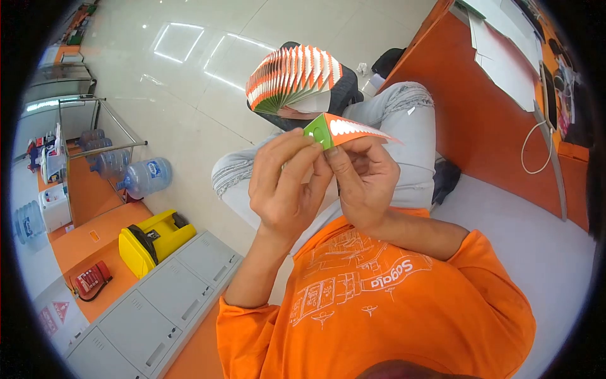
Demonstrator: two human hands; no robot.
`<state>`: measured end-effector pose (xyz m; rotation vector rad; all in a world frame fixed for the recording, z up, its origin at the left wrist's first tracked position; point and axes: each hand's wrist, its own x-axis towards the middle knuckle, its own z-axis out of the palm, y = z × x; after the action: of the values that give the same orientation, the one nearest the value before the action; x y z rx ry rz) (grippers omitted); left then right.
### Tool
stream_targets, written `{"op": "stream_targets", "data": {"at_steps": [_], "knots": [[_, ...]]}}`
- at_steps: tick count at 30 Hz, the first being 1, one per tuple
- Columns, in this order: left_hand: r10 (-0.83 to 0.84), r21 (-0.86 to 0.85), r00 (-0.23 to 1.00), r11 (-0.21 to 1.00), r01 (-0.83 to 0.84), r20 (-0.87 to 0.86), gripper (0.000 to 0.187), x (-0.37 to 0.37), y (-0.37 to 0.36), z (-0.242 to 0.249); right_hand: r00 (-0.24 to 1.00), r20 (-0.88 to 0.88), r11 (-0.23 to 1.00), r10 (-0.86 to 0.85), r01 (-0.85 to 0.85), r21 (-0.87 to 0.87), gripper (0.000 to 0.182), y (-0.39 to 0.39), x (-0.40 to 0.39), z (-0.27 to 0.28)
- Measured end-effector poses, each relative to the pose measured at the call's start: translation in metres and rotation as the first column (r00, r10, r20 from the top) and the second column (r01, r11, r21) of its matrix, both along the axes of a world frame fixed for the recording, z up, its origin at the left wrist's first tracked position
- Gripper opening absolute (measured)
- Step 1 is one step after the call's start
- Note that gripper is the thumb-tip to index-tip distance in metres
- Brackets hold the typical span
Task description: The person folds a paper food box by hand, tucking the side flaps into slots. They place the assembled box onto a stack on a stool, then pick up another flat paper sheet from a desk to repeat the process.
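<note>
A folded card piece [353, 129], with a green end and an orange side bearing a white scalloped pattern, is held up above my lap. My left hand [287, 180] pinches its green end with closed fingers. Closed around its lower edge is my right hand [363, 180], with the thumb near the green corner. My fingers hide the underside of the piece. Just beyond, a fanned row of similar orange, white and green folded cards [293, 79] rests on a dark seat or bag [347, 88] near my knees.
To the right stands an orange panel [467, 95] with papers and a white cable [525, 148]. On the left are large water bottles [148, 177], a metal frame [120, 123], a yellow bin [154, 243], a fire extinguisher [93, 278] and grey lockers [158, 303].
</note>
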<state>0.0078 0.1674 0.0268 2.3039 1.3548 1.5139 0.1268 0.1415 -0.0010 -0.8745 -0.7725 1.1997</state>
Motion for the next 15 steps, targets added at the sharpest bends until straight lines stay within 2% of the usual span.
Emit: {"op": "stream_targets", "data": {"at_steps": [1,3,4,6,7,9,10,12,13,15], "knots": [[0.001,0.0,1.0,1.0,-0.001,-0.003,0.033,-0.001,0.001,0.0,1.0,-0.003,1.0,0.001,-0.001,0.0,0.009,0.002,0.001,-0.001],[-0.045,-0.031,0.999,0.998,0.045,0.019,0.031,-0.005,0.003,-0.002,0.987,0.158,0.997,0.018,-0.03,0.072,0.008,0.007,0.008,-0.002],[-0.047,-0.033,0.999,0.998,0.048,0.019,0.031,-0.006,0.003,0.0,0.987,0.158,0.997,0.016,-0.028,0.071,0.008,0.007,0.011,0.001],[-0.033,-0.127,0.999,0.991,0.036,0.027,0.028,-0.011,0.005,0.006,0.951,0.247,0.983,0.183,-0.18,-0.035,0.011,0.006,0.018,0.015],[-0.029,-0.125,0.999,0.992,0.032,0.026,0.028,-0.015,0.005,0.007,0.951,0.246,0.982,0.187,-0.185,-0.033,0.011,0.002,0.03,0.02],[0.033,-0.263,0.998,0.965,-0.017,0.058,0.024,-0.02,0.002,0.008,0.757,0.652,0.915,0.023,-0.279,0.292,0.017,-0.011,0.062,0.032],[0.037,-0.266,0.998,0.964,-0.02,0.06,0.024,-0.019,0.001,0.009,0.756,0.654,0.915,0.027,-0.283,0.289,0.017,-0.007,0.068,0.038],[0.027,-0.305,0.995,0.952,0.003,0.095,0.022,-0.016,-0.003,0.013,0.462,0.807,0.845,-0.369,-0.195,0.498,0.022,0.005,0.078,0.051],[0.025,-0.304,0.995,0.953,0.005,0.095,0.022,-0.015,-0.004,0.014,0.461,0.806,0.845,-0.37,-0.193,0.498,0.022,0.011,0.079,0.061],[0.055,-0.374,0.994,0.927,-0.016,0.095,0.021,-0.015,-0.004,0.017,0.13,0.907,0.894,-0.401,-0.159,0.419,0.03,0.023,0.081,0.076]]}}
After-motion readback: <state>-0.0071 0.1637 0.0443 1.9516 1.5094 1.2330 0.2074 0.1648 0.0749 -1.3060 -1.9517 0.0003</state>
